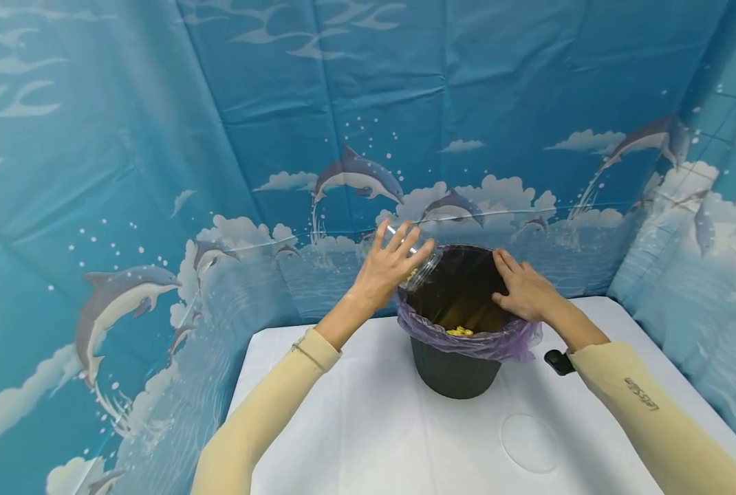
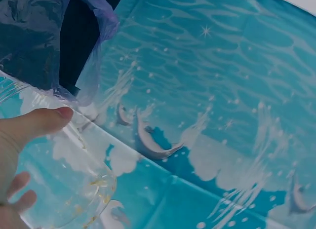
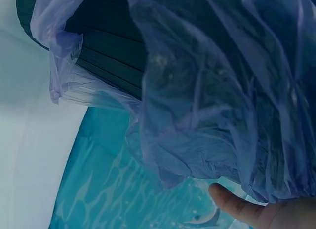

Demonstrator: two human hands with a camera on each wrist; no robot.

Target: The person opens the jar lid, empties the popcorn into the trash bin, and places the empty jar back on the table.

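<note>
My left hand [image 1: 385, 271] grips a clear jar [image 1: 430, 268], tipped on its side with its mouth at the left rim of a dark trash bin [image 1: 455, 375]. Yellowish bits cling inside the jar in the left wrist view. A purple bag [image 1: 451, 345] lines the bin and folds out over its rim. Down inside it lies a small heap of yellow pieces [image 1: 460, 331]. My right hand [image 1: 525, 292] rests on the bin's right rim, fingers extended, thumb toward the opening. In the right wrist view its thumb [image 3: 237, 204] shows at the bag's edge.
The bin stands on a white-covered table [image 1: 343, 412]. A clear round lid [image 1: 529, 443] lies flat in front of it, to the right. A blue dolphin-print curtain [image 1: 281, 137] hangs close behind and along both sides.
</note>
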